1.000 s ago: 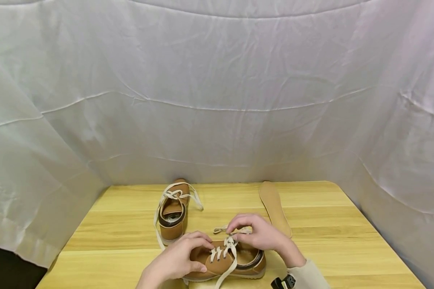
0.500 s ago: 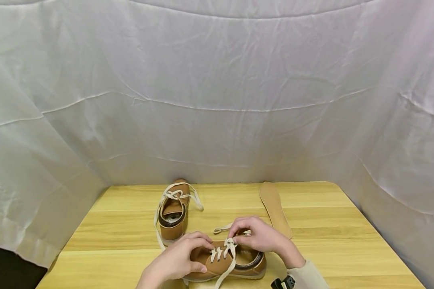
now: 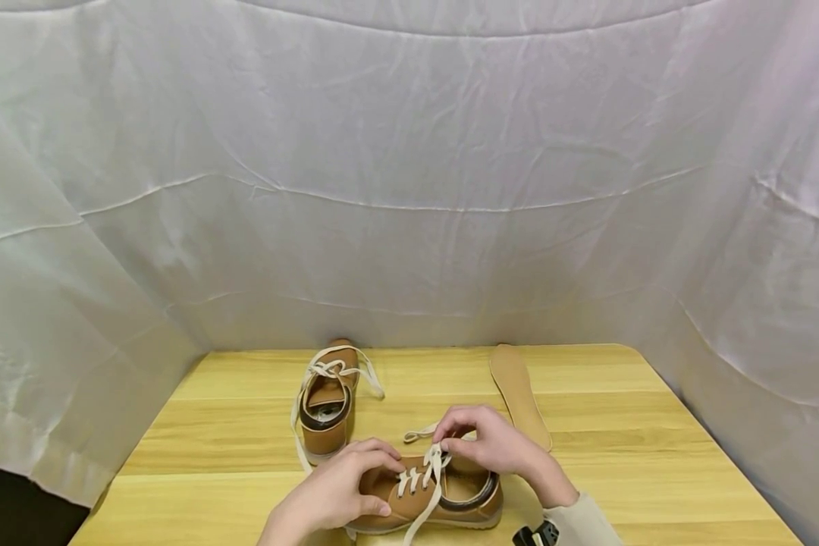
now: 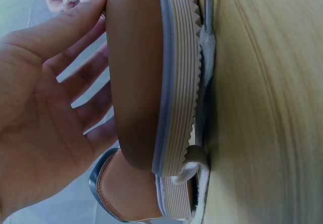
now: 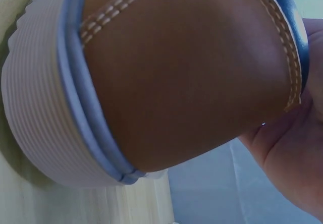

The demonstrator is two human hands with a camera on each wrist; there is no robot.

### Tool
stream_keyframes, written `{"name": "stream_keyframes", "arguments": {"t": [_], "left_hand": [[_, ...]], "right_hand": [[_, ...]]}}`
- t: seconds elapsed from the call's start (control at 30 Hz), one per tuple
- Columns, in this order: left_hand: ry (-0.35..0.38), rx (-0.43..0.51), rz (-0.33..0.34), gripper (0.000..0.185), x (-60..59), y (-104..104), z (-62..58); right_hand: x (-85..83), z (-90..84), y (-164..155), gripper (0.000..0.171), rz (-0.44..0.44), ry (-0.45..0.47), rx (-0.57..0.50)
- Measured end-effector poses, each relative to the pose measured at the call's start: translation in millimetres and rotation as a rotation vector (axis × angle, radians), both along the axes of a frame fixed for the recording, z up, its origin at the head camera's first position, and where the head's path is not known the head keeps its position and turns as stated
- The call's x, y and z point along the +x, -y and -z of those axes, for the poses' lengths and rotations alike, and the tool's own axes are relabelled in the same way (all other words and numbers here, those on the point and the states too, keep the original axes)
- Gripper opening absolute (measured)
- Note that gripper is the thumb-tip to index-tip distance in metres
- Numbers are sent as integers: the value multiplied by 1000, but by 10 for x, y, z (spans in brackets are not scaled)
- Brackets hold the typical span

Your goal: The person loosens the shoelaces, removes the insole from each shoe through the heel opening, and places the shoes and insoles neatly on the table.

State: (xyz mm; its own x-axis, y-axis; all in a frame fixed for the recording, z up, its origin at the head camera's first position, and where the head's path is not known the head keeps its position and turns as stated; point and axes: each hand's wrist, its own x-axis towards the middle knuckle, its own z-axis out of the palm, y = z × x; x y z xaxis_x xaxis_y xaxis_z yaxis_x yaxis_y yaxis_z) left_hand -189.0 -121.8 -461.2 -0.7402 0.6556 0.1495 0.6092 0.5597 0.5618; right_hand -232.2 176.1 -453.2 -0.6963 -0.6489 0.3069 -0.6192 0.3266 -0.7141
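The toe of the near brown shoe (image 3: 426,493), at the worktop's (image 3: 655,455) front edge, was kept gripped by the left hand (image 3: 334,493), fingers curled over it. Its white lace (image 3: 435,457) was pinched at the top eyelets by the right hand (image 3: 494,444), lifted slightly higher than half a second before. The second shoe (image 3: 326,406) and insole (image 3: 519,394) were unmoved.

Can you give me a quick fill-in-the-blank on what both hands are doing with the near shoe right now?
1. The left hand holds the near brown shoe at its ____ end.
2. The right hand pinches the shoe's cream ____.
3. The loose insole lies on the wooden table to the ____ of both shoes.
4. The far shoe is touched by ____ hand.

Missing words: toe; lace; right; neither
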Motion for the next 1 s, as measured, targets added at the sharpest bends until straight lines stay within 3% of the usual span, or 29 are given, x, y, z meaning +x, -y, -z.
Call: {"name": "stream_keyframes", "arguments": {"t": [0.6,1.0], "left_hand": [[9,-3,-11,43,11,-2,5],[21,-13,-17,43,12,-1,-15]], "right_hand": [[-41,-50,-88,10,258,-105,-122],[-83,-56,-190,8,422,-85,-60]]}}
